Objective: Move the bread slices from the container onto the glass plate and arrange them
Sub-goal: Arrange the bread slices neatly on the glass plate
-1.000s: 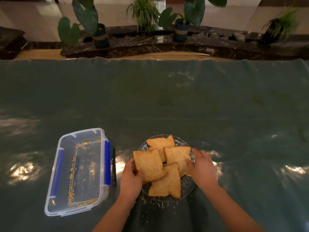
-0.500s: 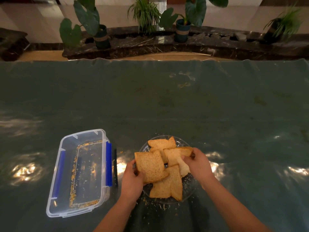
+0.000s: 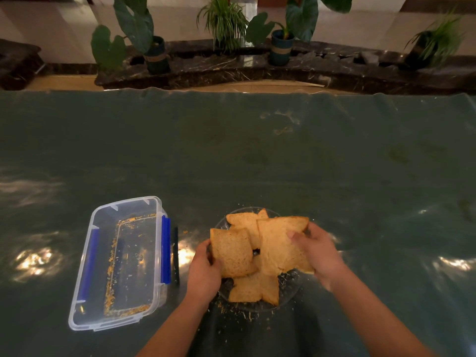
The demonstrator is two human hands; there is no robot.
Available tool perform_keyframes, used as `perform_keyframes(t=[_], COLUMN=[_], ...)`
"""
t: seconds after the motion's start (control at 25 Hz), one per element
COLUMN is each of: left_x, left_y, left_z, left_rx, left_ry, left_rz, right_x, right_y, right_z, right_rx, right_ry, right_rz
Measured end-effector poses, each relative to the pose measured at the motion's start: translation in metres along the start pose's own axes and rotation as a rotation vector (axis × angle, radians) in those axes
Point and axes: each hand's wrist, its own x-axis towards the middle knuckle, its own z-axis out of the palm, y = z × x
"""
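Note:
Several brown bread slices overlap on a round glass plate (image 3: 289, 296) near the table's front edge. My right hand (image 3: 318, 253) grips the right slice (image 3: 277, 246) by its right side and holds it tilted up above the others. My left hand (image 3: 203, 274) holds the left slice (image 3: 233, 251) at its left edge. One slice (image 3: 243, 220) lies at the back of the plate and another (image 3: 255, 288) at the front. The clear plastic container (image 3: 103, 315) with blue clips stands to the left, holding only crumbs.
Crumbs are scattered on the green table cover (image 3: 257, 155) around the plate. A dark thin object (image 3: 176, 253) lies beside the container's right side. Potted plants (image 3: 152, 45) stand on a dark ledge beyond the table's far edge.
My right hand has taken hold of the right slice, lifted it off the plate and turned it over. My left hand has stayed on the left slice.

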Motion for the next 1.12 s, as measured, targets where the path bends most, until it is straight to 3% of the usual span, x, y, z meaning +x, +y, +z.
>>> perform_keyframes(t=[0.08, 0.2, 0.48, 0.68, 0.88, 1.04, 1.12], left_x=[0.0, -0.002, -0.001, 0.001, 0.003, 0.003, 0.003], left_y=[0.002, 0.007, 0.019, 0.014, 0.009, 0.009, 0.01], left_z=[0.001, 0.001, 0.006, 0.0, -0.006, -0.008, -0.007], left_rx=[0.042, 0.088, 0.208, 0.289, 0.29, 0.322, 0.327], left_ry=[0.0, 0.013, 0.075, 0.085, 0.031, 0.01, 0.014], left_rz=[0.004, 0.071, 0.166, 0.216, 0.201, 0.193, 0.191], right_x=[0.004, 0.014, 0.02, 0.022, 0.021, 0.023, 0.023], right_y=[0.019, 0.033, 0.041, 0.047, 0.049, 0.047, 0.043], right_z=[0.012, 0.013, 0.017, 0.016, 0.014, 0.02, 0.02], right_rx=[-0.157, -0.526, -0.387, -0.388, -0.211, -0.281, -0.429], right_ry=[0.015, 0.136, 0.214, 0.254, 0.322, 0.286, 0.249], right_rz=[0.076, 0.011, -0.092, -0.062, -0.035, -0.043, -0.029])
